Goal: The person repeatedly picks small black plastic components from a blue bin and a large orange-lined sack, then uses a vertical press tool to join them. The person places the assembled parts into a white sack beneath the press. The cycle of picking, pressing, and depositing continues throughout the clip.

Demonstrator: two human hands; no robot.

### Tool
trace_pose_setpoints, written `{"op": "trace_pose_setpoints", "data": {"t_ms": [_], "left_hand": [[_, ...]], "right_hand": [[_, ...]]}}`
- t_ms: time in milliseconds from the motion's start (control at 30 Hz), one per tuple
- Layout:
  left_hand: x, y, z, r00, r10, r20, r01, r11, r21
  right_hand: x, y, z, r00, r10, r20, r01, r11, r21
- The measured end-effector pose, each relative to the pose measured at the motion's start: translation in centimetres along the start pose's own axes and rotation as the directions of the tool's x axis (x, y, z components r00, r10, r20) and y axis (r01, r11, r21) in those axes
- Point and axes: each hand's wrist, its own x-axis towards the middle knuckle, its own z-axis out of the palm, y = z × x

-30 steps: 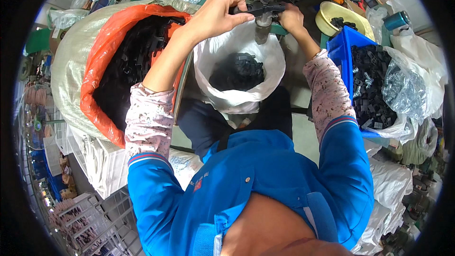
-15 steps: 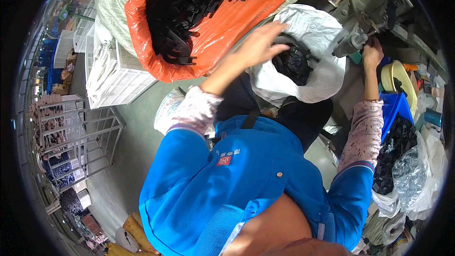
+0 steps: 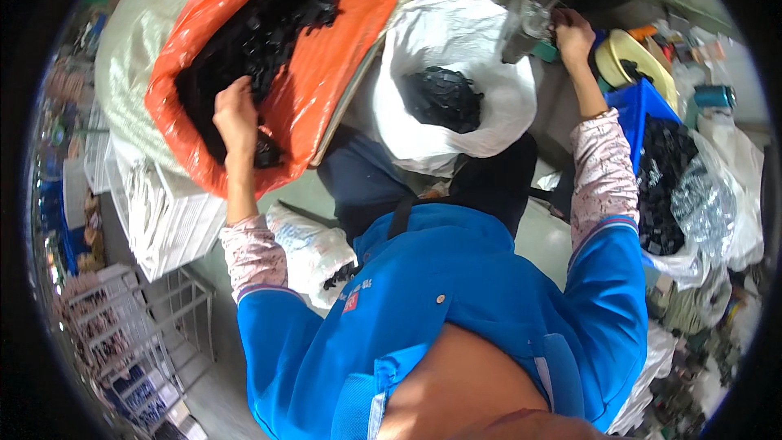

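My left hand (image 3: 235,114) is over an orange-lined sack (image 3: 314,94), its fingers curled down at a heap of black plastic parts (image 3: 252,45). What they hold, if anything, is hidden. My right hand (image 3: 574,37) is up beside a grey metal machine head (image 3: 529,26), with its fingers closed at the machine's side; whatever sits in that grip I cannot make out. Between my arms an open white bag (image 3: 505,110), standing by my knees, has black pieces (image 3: 446,98) lying at its bottom.
Right of me are a yellow tub (image 3: 664,73), a blue bin (image 3: 627,110) and a bag of black parts (image 3: 660,187). At left stand white crates (image 3: 175,232) and a metal rack (image 3: 155,342). A white sack (image 3: 305,240) rests near my left thigh.
My left hand has moved left from above the white bag to the orange-lined sack, and its spread fingers have curled. My right hand stays at the machine. The whole view has shifted.
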Motion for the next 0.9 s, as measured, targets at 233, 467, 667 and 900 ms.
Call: {"op": "trace_pose_setpoints", "data": {"t_ms": [233,467,667,900], "left_hand": [[0.7,-0.9,0.0,0.55,-0.834,0.04,0.308,0.157,-0.938],[0.2,4.6,3.1,0.254,-0.624,0.739,0.119,-0.738,-0.664],[-2.4,13.5,4.0,0.299,0.114,0.947,-0.03,-0.991,0.129],[-3.3,19.6,6.4,0.224,0.178,0.958,0.114,-0.981,0.155]], "right_hand": [[-3.3,-6.8,-6.6,0.964,0.118,0.236,-0.264,0.426,0.865],[-3.8,-10.8,-8.8,0.936,-0.023,0.351,-0.315,0.39,0.865],[-2.5,-14.4,-10.0,0.891,-0.025,0.453,-0.436,0.227,0.871],[-2.6,-12.2,-6.6,0.924,-0.021,0.382,-0.367,0.231,0.901]]}}
